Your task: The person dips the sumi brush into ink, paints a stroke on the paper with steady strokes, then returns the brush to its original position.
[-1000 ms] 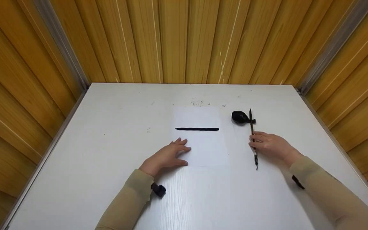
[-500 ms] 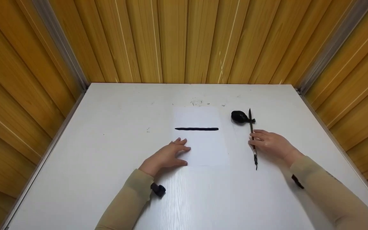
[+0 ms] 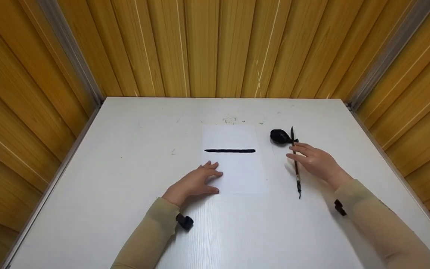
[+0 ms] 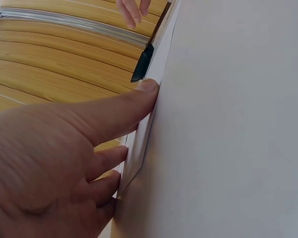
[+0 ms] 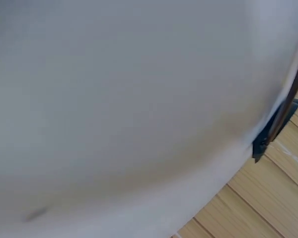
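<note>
Lifted off the slender dark brush point(image 3: 295, 164) since a moment ago, the right hand point(image 3: 314, 161) now hovers just above it, fingers loose and holding nothing. That brush lies on the smooth white tabletop point(image 3: 125, 179), its upper end beside a glossy black ink dish point(image 3: 280, 136). Unmoved, the left hand point(image 3: 196, 182) presses flat on the thin paper sheet point(image 3: 237, 172) bearing one black stroke point(image 3: 230, 151). Only the left wrist view shows the thumb point(image 4: 124, 106) at the paper's edge; wide bare surface lies all round.

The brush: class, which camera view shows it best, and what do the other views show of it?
The head view: the whole brush lies on the table, its far end across the black ink dish. The left wrist view shows only a short dark stretch at the top; the right wrist view a blurred piece at the right edge.
</note>
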A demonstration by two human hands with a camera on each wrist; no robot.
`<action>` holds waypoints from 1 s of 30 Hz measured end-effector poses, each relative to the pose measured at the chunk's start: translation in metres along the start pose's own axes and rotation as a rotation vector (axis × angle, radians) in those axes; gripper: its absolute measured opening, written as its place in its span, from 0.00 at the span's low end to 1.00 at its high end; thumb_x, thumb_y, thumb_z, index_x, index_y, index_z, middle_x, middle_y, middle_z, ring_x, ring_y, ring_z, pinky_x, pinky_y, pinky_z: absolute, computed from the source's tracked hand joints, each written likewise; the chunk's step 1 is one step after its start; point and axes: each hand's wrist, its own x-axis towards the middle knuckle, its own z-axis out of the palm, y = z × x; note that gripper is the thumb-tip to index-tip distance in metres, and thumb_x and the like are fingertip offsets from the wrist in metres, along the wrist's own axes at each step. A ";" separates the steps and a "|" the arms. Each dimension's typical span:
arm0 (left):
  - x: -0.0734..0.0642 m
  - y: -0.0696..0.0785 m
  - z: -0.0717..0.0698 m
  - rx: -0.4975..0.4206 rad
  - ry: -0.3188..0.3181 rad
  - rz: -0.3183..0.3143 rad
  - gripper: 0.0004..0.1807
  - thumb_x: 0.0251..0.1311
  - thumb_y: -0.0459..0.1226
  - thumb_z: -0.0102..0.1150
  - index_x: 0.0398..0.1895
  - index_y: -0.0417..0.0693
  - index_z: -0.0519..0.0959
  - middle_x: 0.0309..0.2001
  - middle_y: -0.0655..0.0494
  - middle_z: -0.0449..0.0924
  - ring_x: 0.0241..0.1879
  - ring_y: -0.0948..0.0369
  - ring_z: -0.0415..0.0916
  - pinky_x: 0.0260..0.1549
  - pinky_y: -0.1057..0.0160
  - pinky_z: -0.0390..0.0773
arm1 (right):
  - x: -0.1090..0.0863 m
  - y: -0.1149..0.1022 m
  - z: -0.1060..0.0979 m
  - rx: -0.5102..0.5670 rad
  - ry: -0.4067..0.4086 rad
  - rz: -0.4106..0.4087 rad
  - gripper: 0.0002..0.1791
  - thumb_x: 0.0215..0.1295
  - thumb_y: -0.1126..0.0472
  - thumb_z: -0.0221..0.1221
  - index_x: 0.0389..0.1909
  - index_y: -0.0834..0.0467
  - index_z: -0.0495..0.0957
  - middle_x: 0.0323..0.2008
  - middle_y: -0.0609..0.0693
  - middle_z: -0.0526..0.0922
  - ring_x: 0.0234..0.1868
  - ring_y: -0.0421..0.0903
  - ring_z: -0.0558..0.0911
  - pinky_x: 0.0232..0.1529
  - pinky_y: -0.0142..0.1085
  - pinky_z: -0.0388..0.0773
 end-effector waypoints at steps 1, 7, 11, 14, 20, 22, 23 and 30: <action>0.000 0.000 0.000 -0.001 0.000 0.001 0.33 0.64 0.43 0.71 0.72 0.51 0.74 0.82 0.52 0.54 0.84 0.49 0.44 0.81 0.44 0.52 | 0.003 0.000 0.000 0.005 0.024 0.012 0.28 0.43 0.79 0.72 0.49 0.56 0.87 0.49 0.58 0.89 0.50 0.60 0.87 0.33 0.44 0.87; -0.001 0.000 -0.002 -0.011 -0.004 -0.003 0.33 0.64 0.43 0.70 0.73 0.52 0.73 0.82 0.53 0.53 0.84 0.51 0.43 0.81 0.45 0.51 | 0.024 -0.008 -0.001 0.038 0.125 0.107 0.30 0.45 0.77 0.74 0.53 0.57 0.86 0.51 0.59 0.88 0.52 0.58 0.86 0.36 0.44 0.88; -0.002 -0.001 -0.004 -0.018 0.001 -0.017 0.34 0.64 0.44 0.70 0.73 0.54 0.73 0.83 0.55 0.52 0.84 0.53 0.44 0.82 0.47 0.51 | 0.036 -0.014 0.003 0.056 0.157 0.173 0.28 0.49 0.76 0.74 0.53 0.57 0.86 0.52 0.57 0.88 0.54 0.57 0.86 0.41 0.44 0.87; -0.001 -0.002 -0.006 -0.033 0.012 -0.010 0.34 0.64 0.43 0.70 0.73 0.54 0.72 0.83 0.56 0.51 0.84 0.53 0.45 0.82 0.48 0.52 | 0.045 -0.018 0.005 0.090 0.172 0.231 0.24 0.53 0.76 0.72 0.52 0.58 0.87 0.52 0.56 0.88 0.55 0.55 0.86 0.48 0.43 0.86; 0.000 -0.006 -0.009 -0.066 0.079 0.022 0.33 0.64 0.42 0.70 0.73 0.54 0.73 0.84 0.53 0.50 0.83 0.51 0.49 0.80 0.48 0.57 | 0.062 -0.024 0.011 0.164 0.211 0.356 0.22 0.58 0.74 0.70 0.55 0.59 0.85 0.54 0.56 0.87 0.56 0.54 0.85 0.64 0.30 0.78; -0.001 -0.007 -0.011 -0.089 0.109 0.021 0.32 0.65 0.42 0.70 0.72 0.55 0.73 0.84 0.53 0.49 0.82 0.50 0.50 0.79 0.47 0.58 | 0.068 -0.027 0.012 0.194 0.216 0.400 0.24 0.59 0.72 0.71 0.58 0.59 0.83 0.56 0.57 0.86 0.58 0.55 0.84 0.71 0.24 0.69; -0.001 -0.008 -0.011 -0.100 0.126 0.025 0.32 0.65 0.42 0.69 0.72 0.55 0.74 0.84 0.53 0.48 0.82 0.49 0.50 0.79 0.47 0.59 | 0.070 -0.028 0.013 0.212 0.215 0.423 0.25 0.60 0.71 0.70 0.60 0.60 0.82 0.57 0.57 0.85 0.59 0.56 0.83 0.73 0.21 0.64; 0.000 -0.007 -0.013 -0.185 0.257 -0.001 0.27 0.72 0.45 0.62 0.72 0.57 0.73 0.85 0.52 0.44 0.83 0.49 0.48 0.79 0.46 0.59 | 0.086 -0.037 0.011 0.368 0.119 0.633 0.37 0.67 0.59 0.68 0.74 0.62 0.65 0.72 0.62 0.71 0.73 0.61 0.69 0.75 0.50 0.68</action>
